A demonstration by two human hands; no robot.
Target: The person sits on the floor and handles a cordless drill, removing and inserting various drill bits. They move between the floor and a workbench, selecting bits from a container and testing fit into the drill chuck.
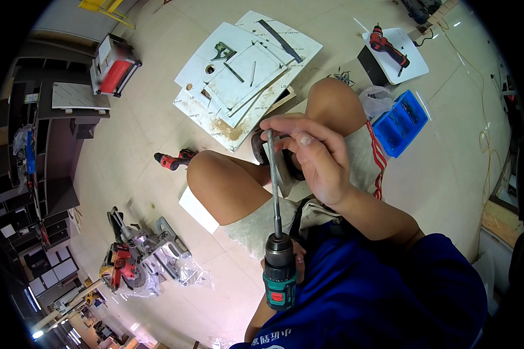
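A green and black cordless drill (280, 285) is held upright in front of my body, its chuck facing away from me. My left hand (300, 260) is closed around it, mostly hidden behind the drill body. A long grey drill bit (274, 186) runs from the chuck up between my knees. At the bit's far end is my right hand (320, 154), fingers stretched out and apart, with fingertips against or just beside the tip. The thumb stays clear of the bit.
White boards (244, 75) lie stacked ahead, with a green clamp-like tool (222, 51) on top. A red drill (174, 160) lies left of my knee; another red power tool (388, 49) rests on a white box. Right sits a blue parts tray (399, 123). A mitre saw (137, 259) stands left.
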